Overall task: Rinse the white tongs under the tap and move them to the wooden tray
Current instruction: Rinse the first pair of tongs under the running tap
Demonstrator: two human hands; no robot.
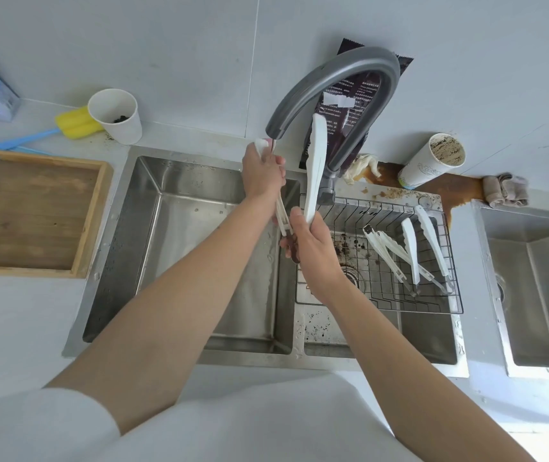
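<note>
Presently the white tongs (316, 161) are held spread open over the sink (180, 201), one arm in each hand. Left hand (261, 171): fingers curled round the far arm, whose white tip shows just past the fingertips, directly under the spout of the tap (333, 75); a thin stream appears to fall there. Right hand (314, 251): fingers and thumb wrapped round the hinge end, the second arm rising free above the thumb, close beside the tap's neck.

Handling, as judged: the tongs look like light, stiff plastic, sprung at the hinge so the arms want to part; wet, their smooth faces are likely slippery. The surest hold is probably at the hinge end, where the right fingers already sit, with the arms squeezed together for carrying.

The wooden tray (33, 211) lies well apart, beyond the back of the left hand, across the sink's rim. Outward of the right hand's knuckles, other tongs (433, 241) rest in a wire rack (383, 295).
</note>
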